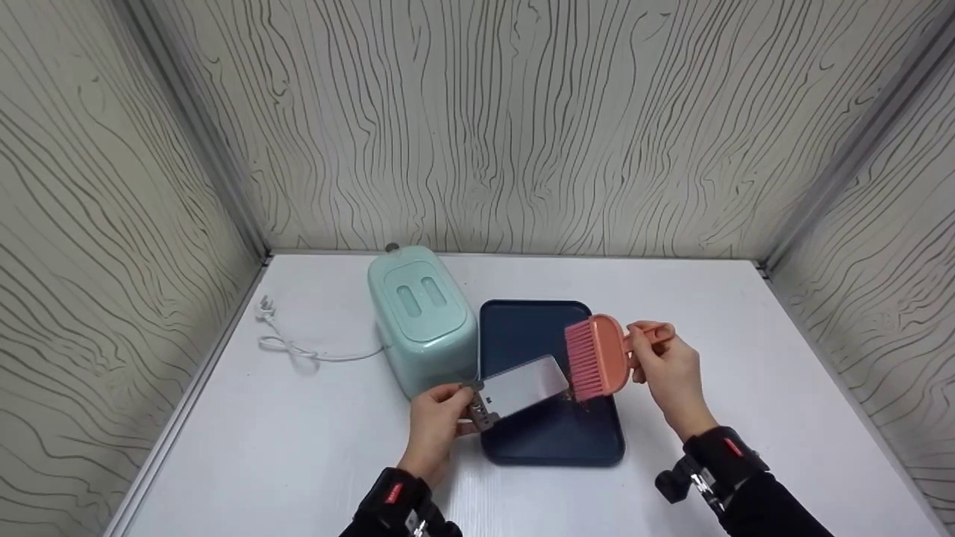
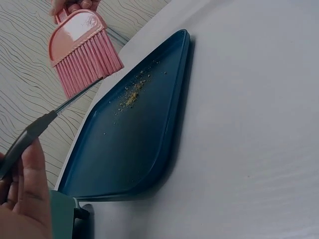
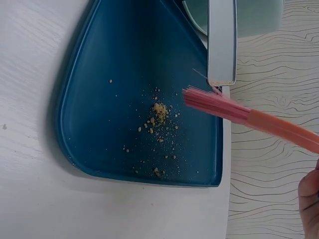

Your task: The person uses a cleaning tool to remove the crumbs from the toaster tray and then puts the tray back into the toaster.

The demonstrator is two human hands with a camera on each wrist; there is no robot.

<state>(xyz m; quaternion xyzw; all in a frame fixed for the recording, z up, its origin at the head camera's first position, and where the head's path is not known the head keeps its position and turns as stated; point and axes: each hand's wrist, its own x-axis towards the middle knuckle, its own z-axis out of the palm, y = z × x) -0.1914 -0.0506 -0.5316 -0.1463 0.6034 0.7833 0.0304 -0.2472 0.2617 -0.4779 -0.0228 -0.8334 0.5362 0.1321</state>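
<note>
My left hand point(image 1: 435, 425) pinches the dark grey handle of a toaster's flat metal crumb tray point(image 1: 526, 386), held tilted above a dark blue serving tray point(image 1: 548, 447). In my right hand point(image 1: 675, 377) is the handle of a small orange hand brush point(image 1: 613, 354). Its pink bristles point(image 1: 582, 362) are at the free end of the crumb tray. Yellowish-brown crumbs point(image 3: 159, 113) lie in a loose pile on the blue tray, with finer bits scattered round it. A few specks line the crumb tray's end edge in the right wrist view.
A mint-green toaster point(image 1: 455, 365) with a lid over its top stands just left of the blue tray. Its white cord point(image 1: 328, 358) and plug point(image 1: 265, 307) lie on the white table point(image 1: 298, 447). Wood-grain patterned panels point(image 1: 477, 127) enclose the back and sides.
</note>
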